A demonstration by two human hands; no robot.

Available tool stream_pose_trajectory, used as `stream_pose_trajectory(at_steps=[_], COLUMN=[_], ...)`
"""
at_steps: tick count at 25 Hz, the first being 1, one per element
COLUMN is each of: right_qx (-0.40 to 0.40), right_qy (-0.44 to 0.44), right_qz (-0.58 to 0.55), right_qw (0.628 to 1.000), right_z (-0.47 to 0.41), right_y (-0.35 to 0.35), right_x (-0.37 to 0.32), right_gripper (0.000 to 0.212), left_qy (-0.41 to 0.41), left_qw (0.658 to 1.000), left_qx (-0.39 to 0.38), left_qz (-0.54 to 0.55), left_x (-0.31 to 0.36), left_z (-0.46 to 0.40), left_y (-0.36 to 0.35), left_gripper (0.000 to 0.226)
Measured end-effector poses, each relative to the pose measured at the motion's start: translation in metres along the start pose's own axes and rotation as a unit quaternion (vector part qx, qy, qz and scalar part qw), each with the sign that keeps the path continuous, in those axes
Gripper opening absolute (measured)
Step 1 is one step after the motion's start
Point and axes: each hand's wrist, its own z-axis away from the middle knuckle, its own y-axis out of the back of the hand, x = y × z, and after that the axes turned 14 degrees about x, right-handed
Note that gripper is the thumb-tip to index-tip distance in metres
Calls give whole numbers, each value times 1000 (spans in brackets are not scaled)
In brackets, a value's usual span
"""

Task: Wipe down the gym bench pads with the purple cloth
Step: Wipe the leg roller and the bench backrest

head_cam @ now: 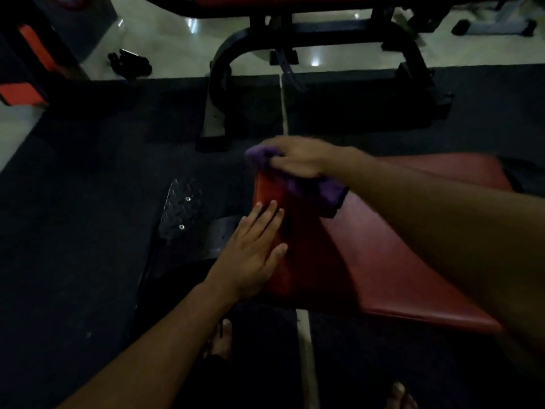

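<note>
Light is low; detail on the vinyl is limited.

Your right hand (298, 156) has its fingers curled round the purple cloth (298, 184), bunched at the knuckles, with a loose fold trailing down toward your wrist. The cloth sits on the far corner of the red bench pad (383, 261), at the narrow end, touching the pad's top edge. The right hand is blurred, so you appear to be mid-stroke.

Your left hand (256, 249) lies flat with straight fingers on the pad's near-left side face, holding nothing; it seems to steady the pad.

Progress, as a judgement: wiping is under way on this pad's end. No wet streak or sheen boundary is readable, so you cannot tell which part of the top is already done. The long stretch of pad running right, under your forearm, shows no cloth on it and may still need passes.

A second bench with a red pad (295, 0) stands beyond on its black frame (224, 72), well apart from the cloth; if it counts in the task, it is likely still to do.

Dark rubber floor mat (88, 202) lies under the surface; a diamond-plate foot plate (180, 208) lies just beside your left hand.
</note>
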Motion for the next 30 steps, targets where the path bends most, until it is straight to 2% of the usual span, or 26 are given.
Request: stream_pose_trajectory(at_steps=[1, 2, 6, 8, 10, 13, 15, 19, 24, 27, 30], right_qx=[-43, -52, -32, -34, -71, -85, -75, -39, 8, 35, 8], right_qy=[28, 43, 59, -16, -103, -175, -195, -135, -40, 36, -20], right_qz=[33, 56, 48, 79, 118, 133, 112, 60, 45, 38, 90], right_qw=[998, 996, 997, 996, 985, 972, 972, 988, 998, 998, 996], right_z=[-18, -30, -25, -6, 20, 45, 34, -24, -32, -10, 20], right_y=[-20, -33, -26, -5, 19, 37, 25, -16, -34, -24, 4], right_x=[-8, -13, 13, 58, 107, 146, 138, 59, 28, 39, 91], right_gripper=[30, 30, 31, 46, 58, 58, 62, 62, 56, 34, 28], left_qy=[-7, -8, 44, 63, 80, 94, 81, 73, 67, 69, 71], left_qw=[1000, 1000, 999, 997, 995, 989, 987, 987, 984, 984, 985], left_qx=[9, 18, 11, -20, -25, 32, 54, 75, 86, 100, 80], left_qz=[-4, -8, 0, -28, -54, -107, -127, -126, -139, -128, -138], left_x=[1, 2, 17, 33, 47, 63, 64, 60, 53, 58, 53], left_z=[0, 0, -1, -8, -19, -29, -28, -29, -26, -28, -26], left_y=[-1, -2, -1, 0, -4, -14, -23, -25, -27, -30, -28], left_gripper=[72, 71, 73, 78, 84, 78, 74, 71, 72, 71, 72])
